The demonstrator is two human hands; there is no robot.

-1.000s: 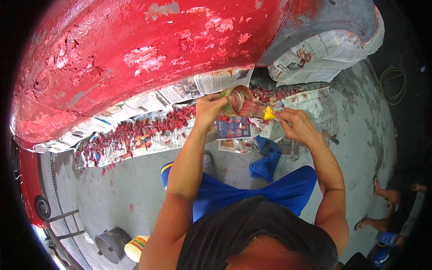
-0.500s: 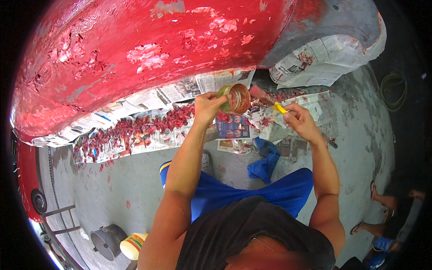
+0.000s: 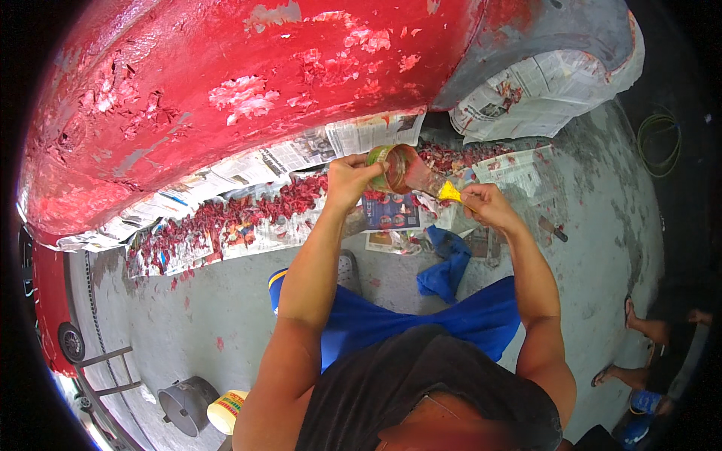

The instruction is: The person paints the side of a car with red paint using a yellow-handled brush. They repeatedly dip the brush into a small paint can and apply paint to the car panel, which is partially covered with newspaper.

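Note:
My left hand (image 3: 352, 179) is closed round an open can (image 3: 385, 167) with a green side, its mouth tilted to the right. In my right hand (image 3: 487, 204) is a paintbrush with a yellow handle (image 3: 450, 192). The brush's reddish bristle end (image 3: 421, 177) is at the can's mouth; I cannot tell whether the tip is inside. Beyond my hands is a red car body (image 3: 301, 75) with blistered, peeling paint. Below the can, newspaper (image 3: 278, 233) lies on the floor under heaps of red paint flakes (image 3: 248, 214).
A blue cloth (image 3: 445, 267) lies on the floor near my knees. Newspaper covers the wheel (image 3: 519, 101) at the right. A dark bucket (image 3: 184, 406) and a yellow-and-white tub (image 3: 227, 410) stand at lower left. A scraper-like tool (image 3: 555, 229) lies right. Another person's feet (image 3: 630, 312) show far right.
My right hand has moved slightly left and down, bringing the brush's bristle end from beside the can to its mouth. The can has shifted a little.

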